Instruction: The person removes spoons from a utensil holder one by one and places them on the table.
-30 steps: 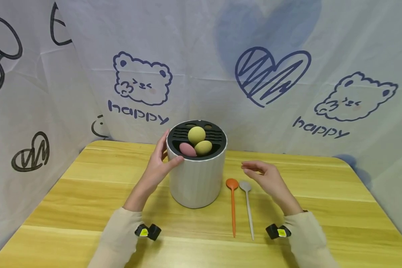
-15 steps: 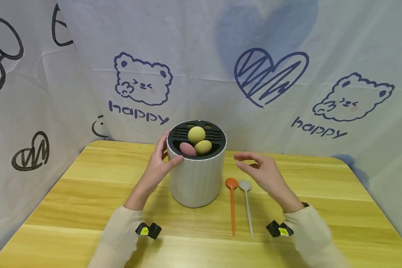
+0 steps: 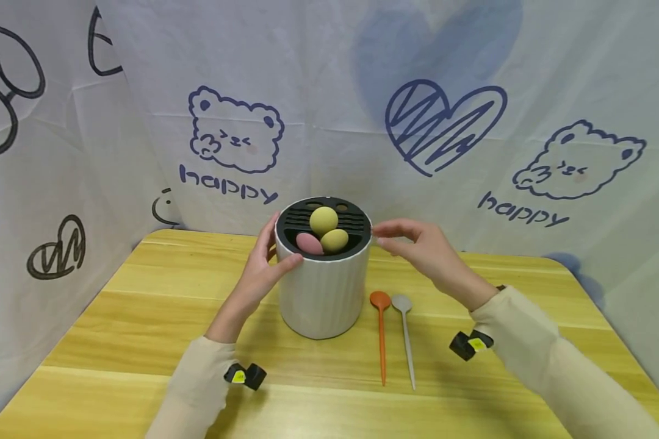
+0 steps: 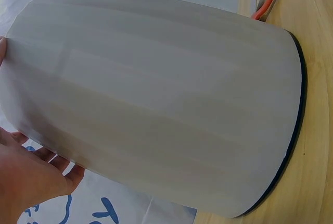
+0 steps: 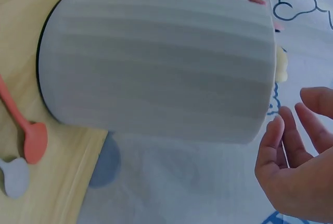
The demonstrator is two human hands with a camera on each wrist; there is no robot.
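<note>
A white ribbed utensil holder (image 3: 321, 299) with a black slotted top stands upright on the table. Two yellow rounded pieces, one ball-like (image 3: 324, 221) and one egg-shaped (image 3: 335, 241), lie in its front opening with a pink egg-shaped piece (image 3: 309, 244). My left hand (image 3: 255, 268) grips the holder's upper left side, thumb at the front rim, fingers around the side. At the right rim, my right hand (image 3: 425, 250) is raised with relaxed, slightly bent fingers and holds nothing. The right wrist view shows its fingertips (image 5: 276, 125) close beside the rim, with a small gap.
An orange spoon (image 3: 381, 335) and a grey spoon (image 3: 406, 335) lie side by side on the wooden table (image 3: 143, 317), right of the holder. A printed white cloth (image 3: 335, 152) hangs behind and at the left.
My right hand has risen and moved left, from above the spoons to the holder's right rim. My left hand and the holder have stayed in place.
</note>
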